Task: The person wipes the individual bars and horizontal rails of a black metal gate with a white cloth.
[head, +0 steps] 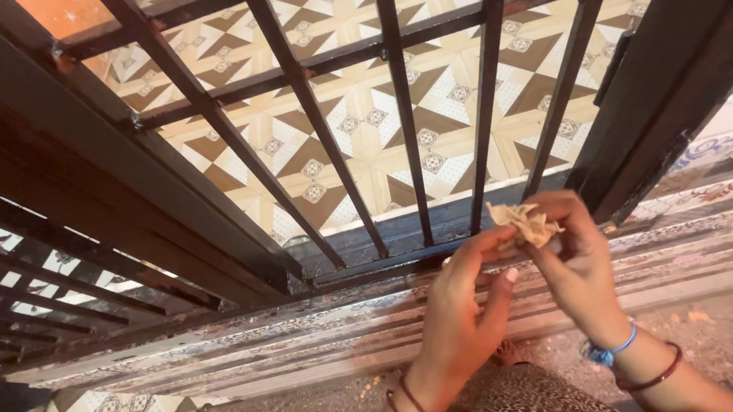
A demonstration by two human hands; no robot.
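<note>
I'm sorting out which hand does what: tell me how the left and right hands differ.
The left hand pinches the crumpled tan scrap from below; the right hand grips it from the side. The left wrist bears only dark bangles; the right adds a blue band. Both touch the scrap.

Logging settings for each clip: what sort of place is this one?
Probably a house doorway or entrance. A black barred gate stands over a stone threshold, with patterned floor tiles beyond the bars. The left hand and right hand hold a crumpled brown scrap just before the gate.
</note>
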